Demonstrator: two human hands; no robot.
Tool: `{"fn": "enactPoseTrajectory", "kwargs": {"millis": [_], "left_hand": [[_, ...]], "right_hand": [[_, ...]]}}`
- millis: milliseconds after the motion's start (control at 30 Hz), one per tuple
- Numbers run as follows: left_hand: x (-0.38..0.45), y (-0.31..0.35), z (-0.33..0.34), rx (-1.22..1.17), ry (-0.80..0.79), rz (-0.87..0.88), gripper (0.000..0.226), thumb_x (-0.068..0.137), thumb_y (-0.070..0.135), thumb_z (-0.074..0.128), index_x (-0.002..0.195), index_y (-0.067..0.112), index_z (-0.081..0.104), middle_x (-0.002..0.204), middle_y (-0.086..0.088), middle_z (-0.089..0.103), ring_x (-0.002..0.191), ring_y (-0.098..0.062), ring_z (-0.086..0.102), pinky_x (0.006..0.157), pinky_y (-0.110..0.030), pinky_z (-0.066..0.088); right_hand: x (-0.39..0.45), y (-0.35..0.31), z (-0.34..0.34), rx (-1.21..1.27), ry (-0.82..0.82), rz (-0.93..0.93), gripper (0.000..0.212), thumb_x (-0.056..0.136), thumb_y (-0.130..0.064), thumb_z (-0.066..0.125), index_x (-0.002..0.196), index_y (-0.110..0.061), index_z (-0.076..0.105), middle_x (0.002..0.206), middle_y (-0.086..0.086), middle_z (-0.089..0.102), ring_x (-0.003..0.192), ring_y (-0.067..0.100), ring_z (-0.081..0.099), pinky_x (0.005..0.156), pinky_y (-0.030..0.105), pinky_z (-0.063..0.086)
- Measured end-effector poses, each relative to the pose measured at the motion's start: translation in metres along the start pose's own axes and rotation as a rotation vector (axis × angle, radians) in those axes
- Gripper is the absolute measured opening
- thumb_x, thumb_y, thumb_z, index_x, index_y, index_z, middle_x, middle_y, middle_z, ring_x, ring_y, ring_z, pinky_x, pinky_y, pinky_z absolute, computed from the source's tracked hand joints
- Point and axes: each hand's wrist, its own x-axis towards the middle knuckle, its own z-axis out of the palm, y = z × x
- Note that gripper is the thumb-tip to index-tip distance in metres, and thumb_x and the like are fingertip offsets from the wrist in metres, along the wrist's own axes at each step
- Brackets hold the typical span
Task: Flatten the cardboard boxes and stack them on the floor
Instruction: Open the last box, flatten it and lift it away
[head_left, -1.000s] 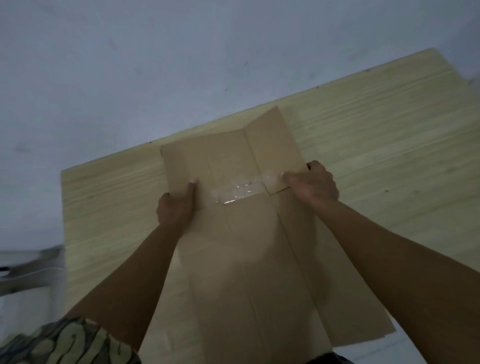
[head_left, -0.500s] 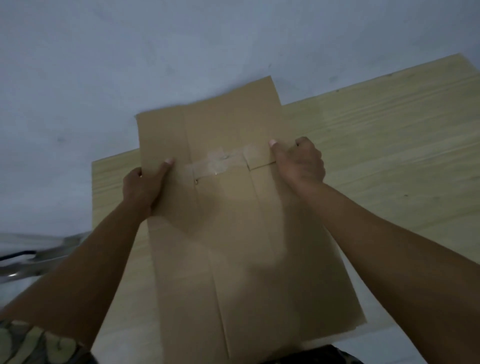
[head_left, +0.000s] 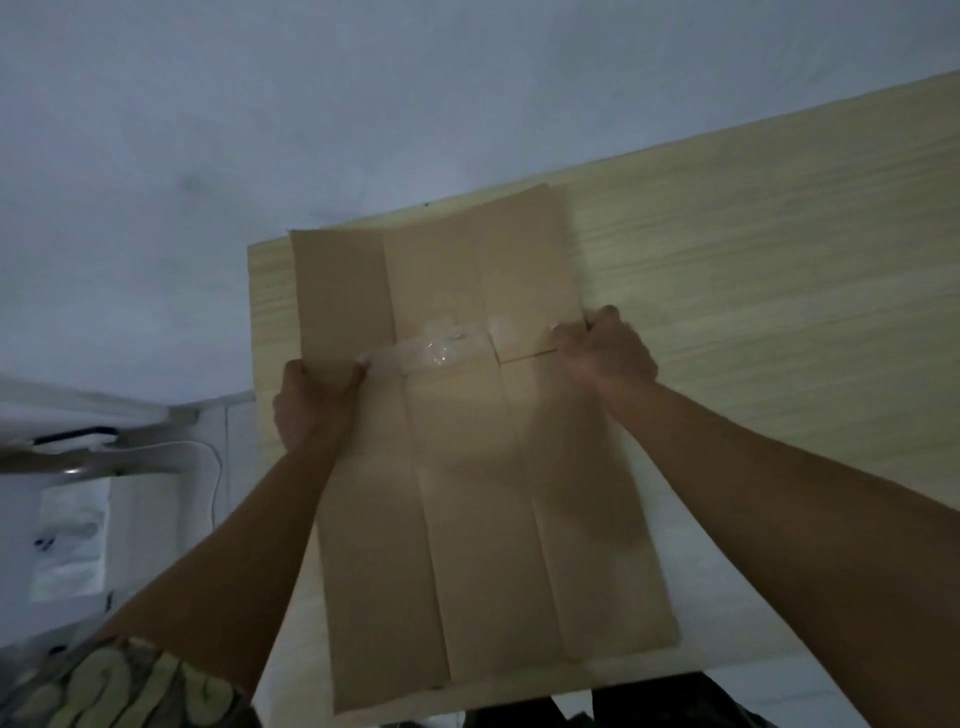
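Pale wooden tabletop under most of the scene, set against a grey-white wall; metal frame and white cable visible off the table's left side, detail too dim to read.

Flattened cardboard box held over the table's left end, long axis running away from the body, near edge overhanging the table toward the lap. Looks fully collapsed: panels in one plane, two lengthwise creases, one cross crease about a third of the way down. Whether resting on the wood or lifted just clear: cannot tell.

Strip of clear tape across the cross crease, wrinkled, partly lifted.

Left hand gripping the left edge at the crease, thumb on top, other fingers hidden beneath. Right hand pinching the right edge at the same height, thumb on top, fingers curled round the edge.

Judgement: flattening done for this piece; carrying to the floor stack next. Advisable: keep both grips level at the crease so the far flaps cannot hinge open, hold the sheet flat while turning from the table, lower square onto the stack before releasing. Risk: loose tape snagging; sheet bowing at the creases.
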Motion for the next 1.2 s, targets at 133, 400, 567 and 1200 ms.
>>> {"fn": "enactPoseTrajectory", "kwargs": {"millis": [133,400,567,1200], "left_hand": [[-0.008,-0.009,0.019,0.054,0.043,-0.017,0.083,0.074,0.075,0.060,0.127,0.012,0.046,0.124,-0.015,0.061,0.111,-0.040,0.059,0.085,-0.046,0.045],[-0.015,-0.009,0.034,0.113,0.152,0.062,0.083,0.082,0.073,0.051,0.135,0.009,0.041,0.125,-0.016,0.055,0.109,-0.041,0.058,0.082,-0.049,0.045],[-0.012,-0.010,0.024,0.017,0.023,-0.014,0.079,0.077,0.071,0.061,0.131,0.016,0.046,0.124,-0.014,0.062,0.112,-0.038,0.059,0.087,-0.044,0.044],[-0.190,0.147,-0.003,-0.291,-0.280,0.630,0.042,0.093,0.044,0.058,0.109,0.006,0.058,0.108,-0.016,0.067,0.103,-0.035,0.061,0.082,-0.036,0.044]], "right_hand": [[-0.010,-0.001,0.022,-0.182,0.245,-0.065,0.061,0.093,-0.055,0.051,0.131,-0.008,0.044,0.134,0.016,0.043,0.124,0.035,0.043,0.093,0.048,0.042],[0.001,-0.002,0.008,0.057,0.027,0.181,0.099,0.059,-0.072,0.078,0.133,-0.011,0.050,0.137,0.012,0.053,0.126,0.034,0.053,0.100,0.039,0.047],[-0.018,0.008,0.005,0.123,0.015,0.071,0.081,0.074,-0.066,0.072,0.130,-0.009,0.057,0.134,0.015,0.059,0.122,0.034,0.057,0.096,0.035,0.048],[-0.113,0.151,-0.201,0.315,0.503,0.073,0.068,0.080,-0.063,0.066,0.123,-0.011,0.058,0.124,0.018,0.062,0.113,0.039,0.059,0.092,0.043,0.049]]}}
